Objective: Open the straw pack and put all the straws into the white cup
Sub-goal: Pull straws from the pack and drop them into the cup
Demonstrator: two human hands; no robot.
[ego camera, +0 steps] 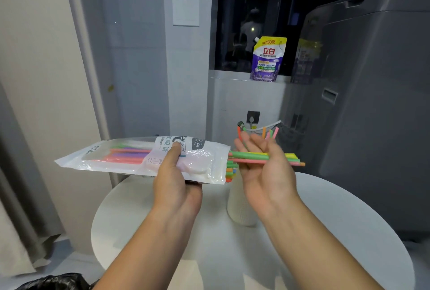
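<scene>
Head view: my left hand (173,180) grips the straw pack (144,158) level above the round white tabletop (337,231), thumb on top, its open end pointing to 3 o'clock. My right hand (263,168), palm up with fingers loosely curled, holds a few straws (253,156) half out of that opening. The white cup (237,203) stands on the tabletop at 6 o'clock of the pack's mouth.

- The left hand (174,180) is raised, with the thumb pressing on top and the fingers closed underneath.
- The right hand (263,168) is palm-up, fingers loosely curled.
</scene>
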